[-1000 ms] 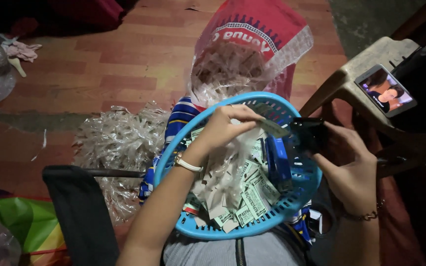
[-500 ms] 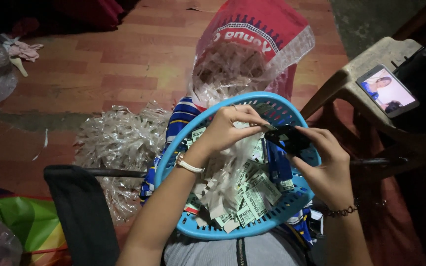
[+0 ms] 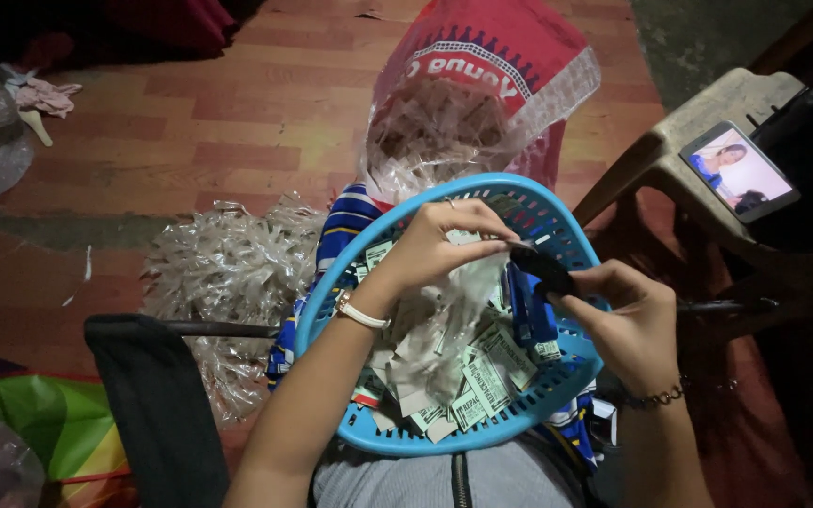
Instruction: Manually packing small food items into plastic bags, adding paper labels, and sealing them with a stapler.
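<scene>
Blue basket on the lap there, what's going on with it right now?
A seated person works over a round blue basket resting on their lap, filled with small paper labels and clear plastic packets. The left hand pinches a clear packet by its top edge, and the right hand brings a dark stapler to that edge. A pile of clear packets lies on the floor to the left, a red sack holds more, and a phone sits on a plastic chair.

Bright blue basket point(image 3: 557, 218) full of white-and-green printed slips point(image 3: 486, 381), a black stapler point(image 3: 540, 268), blue-and-white striped cloth point(image 3: 341, 226) underneath, red sack point(image 3: 496, 42) with white print, reddish-brown tile floor point(image 3: 190, 122).
</scene>
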